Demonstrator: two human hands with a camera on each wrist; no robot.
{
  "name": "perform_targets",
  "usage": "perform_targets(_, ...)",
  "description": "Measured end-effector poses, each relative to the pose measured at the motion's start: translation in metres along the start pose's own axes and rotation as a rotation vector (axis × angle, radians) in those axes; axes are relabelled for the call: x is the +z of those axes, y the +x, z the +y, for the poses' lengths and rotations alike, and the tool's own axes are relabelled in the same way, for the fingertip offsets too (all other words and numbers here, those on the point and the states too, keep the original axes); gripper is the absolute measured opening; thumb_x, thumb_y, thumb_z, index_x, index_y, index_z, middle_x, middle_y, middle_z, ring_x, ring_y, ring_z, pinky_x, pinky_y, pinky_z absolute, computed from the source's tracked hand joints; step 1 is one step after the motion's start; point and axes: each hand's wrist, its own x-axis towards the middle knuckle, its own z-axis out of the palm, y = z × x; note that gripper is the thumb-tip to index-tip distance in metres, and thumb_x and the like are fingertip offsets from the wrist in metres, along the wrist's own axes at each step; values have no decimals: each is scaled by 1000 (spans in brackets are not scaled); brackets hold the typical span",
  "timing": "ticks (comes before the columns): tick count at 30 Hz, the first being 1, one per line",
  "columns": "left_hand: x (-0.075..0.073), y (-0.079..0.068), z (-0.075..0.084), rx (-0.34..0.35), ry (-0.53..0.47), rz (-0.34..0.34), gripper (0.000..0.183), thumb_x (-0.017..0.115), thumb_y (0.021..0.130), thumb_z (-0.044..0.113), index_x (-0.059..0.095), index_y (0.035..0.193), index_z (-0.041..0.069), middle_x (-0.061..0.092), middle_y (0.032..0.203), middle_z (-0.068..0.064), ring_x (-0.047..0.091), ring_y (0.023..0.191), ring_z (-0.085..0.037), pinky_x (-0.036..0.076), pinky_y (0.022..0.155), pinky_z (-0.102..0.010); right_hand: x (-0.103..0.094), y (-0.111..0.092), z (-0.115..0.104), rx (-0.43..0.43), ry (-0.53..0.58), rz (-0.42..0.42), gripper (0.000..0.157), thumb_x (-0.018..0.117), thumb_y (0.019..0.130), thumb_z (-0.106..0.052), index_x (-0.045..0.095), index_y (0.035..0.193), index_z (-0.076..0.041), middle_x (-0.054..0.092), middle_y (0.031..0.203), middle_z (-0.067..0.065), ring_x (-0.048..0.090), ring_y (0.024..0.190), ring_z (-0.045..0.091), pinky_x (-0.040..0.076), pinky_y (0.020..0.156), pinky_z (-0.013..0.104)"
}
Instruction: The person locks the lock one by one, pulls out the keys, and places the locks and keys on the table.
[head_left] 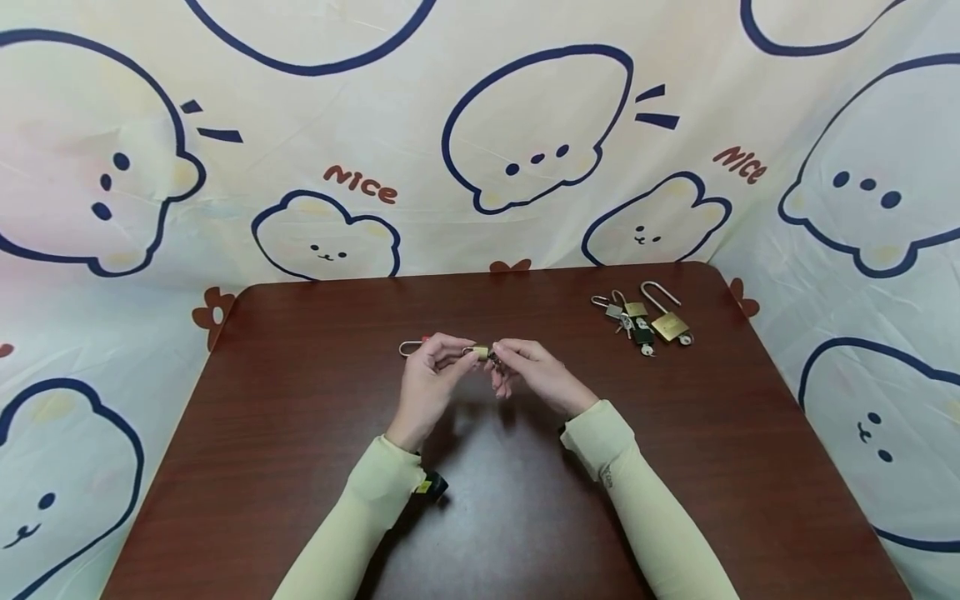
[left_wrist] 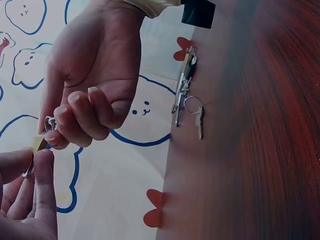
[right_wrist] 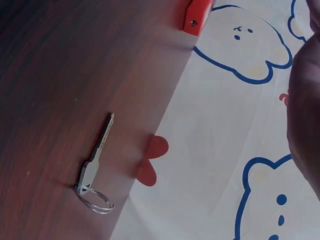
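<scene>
Over the middle of the table, my left hand [head_left: 431, 379] pinches a small brass padlock [head_left: 482, 352] between thumb and fingers. Its thin shackle [left_wrist: 28, 170] points back into that hand. From the other side my right hand [head_left: 542, 372] grips a small key with a metal ring [left_wrist: 50, 123] at the padlock's keyhole end; the key's blade is hidden. A loose key on a ring [right_wrist: 90, 175] lies on the table beyond the hands. Just behind my left hand, a red padlock [right_wrist: 198, 17] lies with its shackle [head_left: 409, 347] pointing left.
At the back right of the brown table [head_left: 675, 467] lies a cluster of padlocks and keys, among them a large brass padlock [head_left: 670, 326] with its shackle raised and a black padlock [head_left: 642, 332]. A cartoon-printed curtain [head_left: 420, 133] hangs along the table's back and sides.
</scene>
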Motion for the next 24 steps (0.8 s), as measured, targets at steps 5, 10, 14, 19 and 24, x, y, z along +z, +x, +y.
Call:
perform_targets(5,-1,1,-2,-7,-4,3,20,72,94,-3,67,112,-10,72,105,-29,75,87,-13,63,83,-30,3,1,2,-45,-70,35,34,46,112,-22,63,100,4,63,77,5,63,65,15,58,63,34)
perform_targets(10,-4,3,1,-24,24,24,20,74,93,-2,68,111,-10,73,101,-27,75,83,-14,63,83,-37,6,1,2,-170,-246,116,22,55,108,-16,67,94,-4,63,75,8,64,64,17,60,63,43)
perform_targets(14,-4,4,3,-42,26,37,20,73,93,-4,68,110,-11,74,99,-22,74,81,-12,63,80,-30,7,0,3,-233,-370,189,18,60,106,-15,70,93,-8,64,72,6,65,63,21,59,61,35)
perform_targets(19,0,3,5,-49,30,50,17,73,92,-6,69,108,-9,74,97,-21,73,80,-12,62,77,-25,7,-2,5,-251,-381,225,16,63,105,-14,70,92,-7,63,71,8,64,63,32,55,59,29)
perform_targets(24,-4,6,8,-61,75,64,18,73,94,-1,69,110,-6,75,100,-19,74,84,-18,62,80,-29,-1,-2,6,-257,-389,230,19,60,106,-15,70,94,-3,63,72,8,63,62,25,57,59,36)
